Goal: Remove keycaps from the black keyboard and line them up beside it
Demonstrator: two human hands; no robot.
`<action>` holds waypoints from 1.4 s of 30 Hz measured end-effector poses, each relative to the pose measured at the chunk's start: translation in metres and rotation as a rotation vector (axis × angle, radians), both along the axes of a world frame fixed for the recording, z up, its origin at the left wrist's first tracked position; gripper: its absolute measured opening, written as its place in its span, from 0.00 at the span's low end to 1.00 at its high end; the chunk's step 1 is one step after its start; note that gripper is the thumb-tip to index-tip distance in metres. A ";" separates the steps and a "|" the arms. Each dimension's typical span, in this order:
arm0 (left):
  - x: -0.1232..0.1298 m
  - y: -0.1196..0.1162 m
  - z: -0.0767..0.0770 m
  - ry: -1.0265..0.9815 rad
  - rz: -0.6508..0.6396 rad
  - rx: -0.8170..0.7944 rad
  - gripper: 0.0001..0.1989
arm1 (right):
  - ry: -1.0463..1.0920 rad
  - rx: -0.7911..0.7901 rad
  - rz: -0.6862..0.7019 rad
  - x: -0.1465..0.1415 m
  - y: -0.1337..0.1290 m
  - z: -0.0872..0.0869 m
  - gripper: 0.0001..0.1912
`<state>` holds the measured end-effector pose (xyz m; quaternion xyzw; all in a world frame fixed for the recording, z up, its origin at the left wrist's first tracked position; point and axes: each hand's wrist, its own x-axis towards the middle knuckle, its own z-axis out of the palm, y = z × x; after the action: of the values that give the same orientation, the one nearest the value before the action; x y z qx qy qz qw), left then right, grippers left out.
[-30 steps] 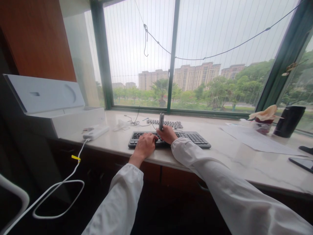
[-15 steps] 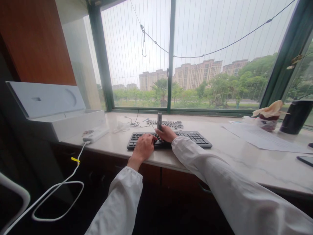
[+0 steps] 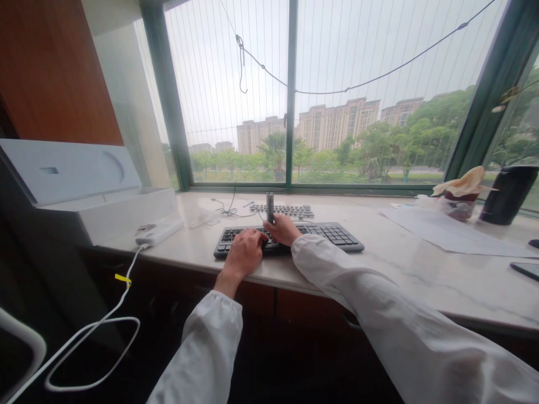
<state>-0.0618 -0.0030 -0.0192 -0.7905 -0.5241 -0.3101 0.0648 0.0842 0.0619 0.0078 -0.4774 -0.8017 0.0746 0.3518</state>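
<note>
A black keyboard (image 3: 332, 234) lies near the counter's front edge, with dark gaps among its keys on the left part. My right hand (image 3: 283, 229) is closed around a dark, upright cylindrical tool (image 3: 270, 207), held over the keyboard's middle. Beside it, my left hand (image 3: 245, 251) rests on the keyboard's left half, fingers bent together and fingertips close to the foot of the tool. Whatever those fingers may pinch is too small to make out. Loose keycaps (image 3: 295, 211) lie in rows behind the keyboard.
An open white box (image 3: 122, 216) and a white power strip (image 3: 162, 231) are at the left. Thin cable (image 3: 229, 211) lies behind the keyboard. To the right are paper sheets (image 3: 442, 230), a cup (image 3: 461, 206) with a cloth on top, a black cylinder (image 3: 507, 196) and a phone (image 3: 526, 270).
The view has shifted slightly, so the scene sits a little further left. Both hands keep nearly the same places on the keyboard, and the tool stays upright in my right hand.
</note>
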 end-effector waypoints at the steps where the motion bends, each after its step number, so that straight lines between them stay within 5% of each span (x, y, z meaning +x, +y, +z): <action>1: 0.000 0.000 0.000 -0.001 0.003 -0.004 0.14 | 0.011 -0.011 -0.003 0.000 0.000 0.000 0.14; 8: -0.001 0.000 0.000 -0.030 -0.022 0.004 0.14 | 0.122 -0.112 0.028 0.003 0.001 -0.007 0.15; 16: -0.002 0.003 0.000 -0.068 -0.041 -0.008 0.13 | 0.041 0.067 0.004 -0.003 -0.001 -0.006 0.12; 28: -0.001 0.005 -0.002 -0.084 -0.047 0.005 0.14 | 0.172 -0.264 -0.031 -0.002 0.001 -0.005 0.14; 36: -0.002 0.006 -0.002 -0.073 -0.057 0.026 0.14 | -0.015 0.103 -0.028 -0.010 -0.001 -0.006 0.10; 42: -0.002 0.006 -0.002 -0.079 -0.043 0.006 0.14 | -0.019 0.156 0.111 -0.004 -0.002 -0.006 0.12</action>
<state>-0.0636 0.0027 -0.0212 -0.7884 -0.5084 -0.3439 0.0398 0.0798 0.0595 0.0016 -0.4038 -0.8338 0.0267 0.3755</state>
